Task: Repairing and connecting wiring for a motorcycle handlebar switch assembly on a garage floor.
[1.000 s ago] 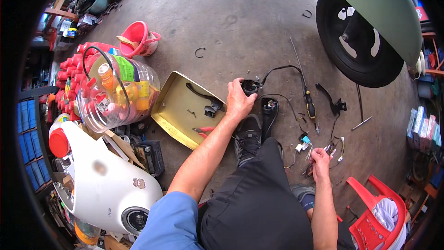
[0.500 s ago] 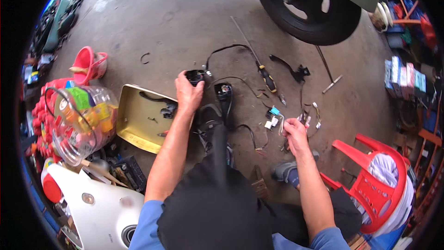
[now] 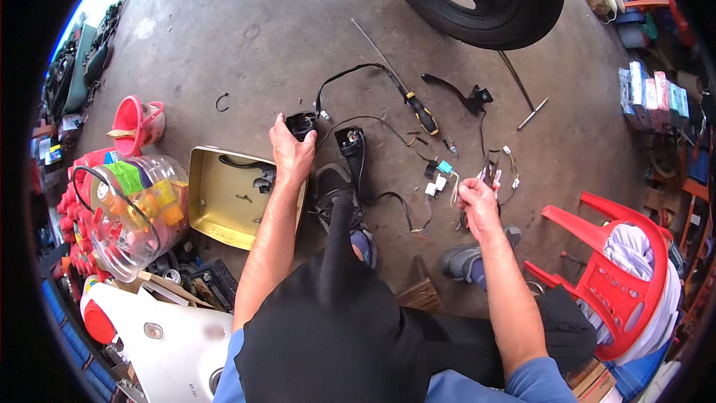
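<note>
My left hand [image 3: 292,153] is closed around a hollow black plastic switch housing [image 3: 301,122], its open side facing up. A black cable runs from near it toward the screwdriver [image 3: 422,113] lying on the floor. Beside it lies a second black housing [image 3: 350,141] with wiring inside. On the right, my right hand [image 3: 479,205] pinches thin wires of a harness; the exact spot is partly hidden by the fingers. Close by are a blue connector [image 3: 445,167] and white connectors [image 3: 431,189]. A black lever [image 3: 466,95] with a bracket lies farther off.
A gold tray-like cover [image 3: 218,232] holding a black lever sits left. A scooter wheel [image 3: 477,11] stands ahead. A red plastic chair [image 3: 625,313] is at right; a clear jar [image 3: 142,201], red bucket [image 3: 134,123] and white panel [image 3: 153,351] are at left. A metal rod [image 3: 532,114] lies right.
The whole view has shifted slightly, with the wheel now higher and farther left. Both hands keep their holds, the left on the switch housing and the right on the wires.
</note>
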### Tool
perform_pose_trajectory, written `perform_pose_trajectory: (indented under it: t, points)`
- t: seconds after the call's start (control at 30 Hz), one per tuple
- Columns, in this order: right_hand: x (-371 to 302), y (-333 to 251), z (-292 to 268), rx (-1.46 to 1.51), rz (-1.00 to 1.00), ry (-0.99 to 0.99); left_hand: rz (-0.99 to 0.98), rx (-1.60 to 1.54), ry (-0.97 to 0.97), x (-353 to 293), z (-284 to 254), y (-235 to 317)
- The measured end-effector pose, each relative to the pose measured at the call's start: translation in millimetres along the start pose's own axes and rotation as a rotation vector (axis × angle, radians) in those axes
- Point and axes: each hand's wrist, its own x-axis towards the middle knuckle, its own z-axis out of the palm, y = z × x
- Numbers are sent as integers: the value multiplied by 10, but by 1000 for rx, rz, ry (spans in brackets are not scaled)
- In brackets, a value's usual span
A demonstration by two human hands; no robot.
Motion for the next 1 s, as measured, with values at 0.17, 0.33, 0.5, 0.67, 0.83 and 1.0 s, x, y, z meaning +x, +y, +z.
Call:
perform_pose_trajectory:
  t: [0.17, 0.33, 0.5, 0.67, 0.83, 1.0]
  points:
    - [11, 35, -8, 16, -1, 9, 59, -15, 45, -50, -72, 2]
    - [22, 71, -44, 1, -12, 30, 161, -151, 127, -206, -259, 224]
    - [17, 23, -7, 28, -5, 23, 190, -284, 109, -370, -289, 348]
    - [38, -18, 87, 12, -24, 1, 176, -397, 28, -533, -289, 442]
    - [28, -49, 140, 20, -33, -8, 99, -556, -221, -610, -193, 489]
    - [-6, -78, 198, 25, -32, -53, 79, -579, -483, -653, -88, 568]
